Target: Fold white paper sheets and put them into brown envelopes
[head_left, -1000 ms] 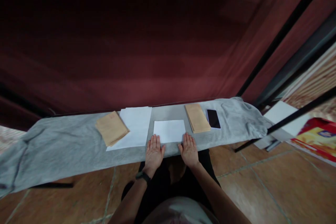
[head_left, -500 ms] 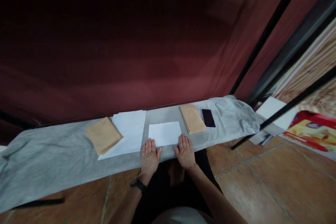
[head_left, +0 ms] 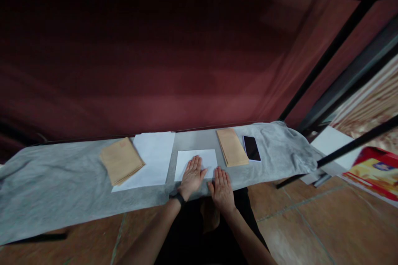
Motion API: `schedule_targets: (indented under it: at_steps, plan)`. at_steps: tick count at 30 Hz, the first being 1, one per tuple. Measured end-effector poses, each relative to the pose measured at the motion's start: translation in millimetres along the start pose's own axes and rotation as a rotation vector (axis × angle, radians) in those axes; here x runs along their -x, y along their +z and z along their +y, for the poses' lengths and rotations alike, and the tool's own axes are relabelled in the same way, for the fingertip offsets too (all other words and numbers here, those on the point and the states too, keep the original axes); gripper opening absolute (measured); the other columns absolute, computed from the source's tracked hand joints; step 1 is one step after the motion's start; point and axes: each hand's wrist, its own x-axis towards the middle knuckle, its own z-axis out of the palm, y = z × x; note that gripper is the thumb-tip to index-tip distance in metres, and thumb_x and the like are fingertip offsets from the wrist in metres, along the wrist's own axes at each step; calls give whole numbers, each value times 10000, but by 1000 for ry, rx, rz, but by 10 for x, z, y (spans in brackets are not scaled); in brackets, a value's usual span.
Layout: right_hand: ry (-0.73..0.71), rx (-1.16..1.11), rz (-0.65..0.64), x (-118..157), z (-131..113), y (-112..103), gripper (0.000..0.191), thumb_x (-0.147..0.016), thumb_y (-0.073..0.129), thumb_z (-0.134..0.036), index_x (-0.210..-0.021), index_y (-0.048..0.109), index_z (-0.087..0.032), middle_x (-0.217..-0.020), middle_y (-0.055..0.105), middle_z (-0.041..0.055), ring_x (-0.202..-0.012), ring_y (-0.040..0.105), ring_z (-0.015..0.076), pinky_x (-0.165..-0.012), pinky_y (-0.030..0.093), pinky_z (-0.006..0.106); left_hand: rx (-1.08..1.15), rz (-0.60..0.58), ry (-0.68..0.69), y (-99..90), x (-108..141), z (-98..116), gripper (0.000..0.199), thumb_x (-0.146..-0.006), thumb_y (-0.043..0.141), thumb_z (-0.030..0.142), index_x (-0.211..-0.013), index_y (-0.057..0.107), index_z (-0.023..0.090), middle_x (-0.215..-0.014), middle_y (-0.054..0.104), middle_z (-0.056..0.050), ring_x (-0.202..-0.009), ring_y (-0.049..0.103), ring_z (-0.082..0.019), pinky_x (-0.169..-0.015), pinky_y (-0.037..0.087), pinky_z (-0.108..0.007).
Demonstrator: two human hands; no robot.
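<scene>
A small white sheet of paper point(head_left: 183, 161), perhaps folded, lies flat in front of me on the grey cloth. My left hand point(head_left: 192, 176) rests on it, fingers stretched out and palm down. At the sheet's near right corner lies my right hand point(head_left: 222, 188), also flat with straight fingers, its tips touching or close to the paper's edge. Neither hand grasps anything. To the left are larger white sheets point(head_left: 155, 157), partly covered by a stack of brown envelopes point(head_left: 121, 160). Another bundle of brown envelopes point(head_left: 232, 148) sits to the right of the small sheet.
A phone point(head_left: 252, 148) lies right of the brown bundle. The grey cloth point(head_left: 62, 182) covers a long narrow table against a dark red panel point(head_left: 186, 70). Black metal bars point(head_left: 329, 58) rise at the right, where a red and yellow box point(head_left: 376, 169) stands beyond the table's end.
My left hand has moved right and up, from the sheet's near left corner onto its middle. My right hand stays near the right corner. The view has shifted slightly.
</scene>
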Motion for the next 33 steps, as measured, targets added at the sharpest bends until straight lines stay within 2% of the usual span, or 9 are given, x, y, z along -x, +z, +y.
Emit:
schedule_targets:
  at_steps: [6, 11, 14, 17, 22, 28, 33]
  plan:
    - [6, -17, -32, 4, 2, -14, 618, -1034, 383, -415, -1507, 338, -19, -1508, 424, 255, -1423, 384, 333, -1153, 335, 514, -43, -36, -35, -9, -300, -93, 639, -1023, 248, 449, -1504, 355, 43, -1578, 347, -180, -1491, 267, -263, -1219, 230, -457]
    - [46, -114, -27, -54, 29, 9, 575, -1047, 345, -406, -1506, 361, -60, -1490, 462, 234, -1409, 412, 318, -1135, 367, 533, -55, -2, -30, 24, -361, -147, 628, -1022, 257, 455, -1514, 349, 77, -1575, 365, -157, -1490, 274, -252, -1220, 235, -456]
    - [77, -195, -54, -287, -17, 58, 546, -1053, 319, -374, -1487, 397, -51, -1498, 455, 225, -1428, 390, 295, -1128, 393, 506, -42, 37, 25, 56, -290, -187, 605, -1021, 278, 423, -1524, 332, 93, -1573, 371, -151, -1490, 275, -252, -1217, 243, -477]
    - [50, -265, -132, -643, -120, 159, 519, -1060, 276, -329, -1453, 451, -40, -1513, 444, 201, -1442, 371, 256, -1143, 389, 455, -37, 59, 91, 78, -208, -229, 565, -1010, 314, 332, -1529, 324, 110, -1571, 378, -145, -1482, 295, -247, -1214, 251, -480]
    - [-13, -273, -290, -1087, -238, 336, 480, -1059, 247, -277, -1456, 481, -141, -1492, 499, 110, -1425, 398, 222, -1187, 303, 461, -60, 30, 138, 42, -159, -284, 562, -970, 361, 209, -1527, 339, 132, -1563, 401, -132, -1471, 321, -234, -1210, 261, -470]
    - [50, -142, -355, -1155, -225, 403, 492, -1055, 302, -351, -1504, 415, -184, -1570, 373, 98, -1471, 311, 258, -1193, 234, 495, -47, 22, 50, -45, -183, -355, 536, -976, 304, 197, -1502, 393, 137, -1563, 409, -91, -1482, 294, -230, -1219, 236, -486]
    - [157, -60, -279, -1104, -219, 463, 539, -1029, 357, -365, -1515, 390, -135, -1578, 331, 161, -1464, 317, 310, -1180, 226, 527, -30, -2, -69, -56, -210, -357, 543, -1003, 308, 322, -1520, 376, 173, -1568, 399, -64, -1497, 254, -257, -1223, 209, -509]
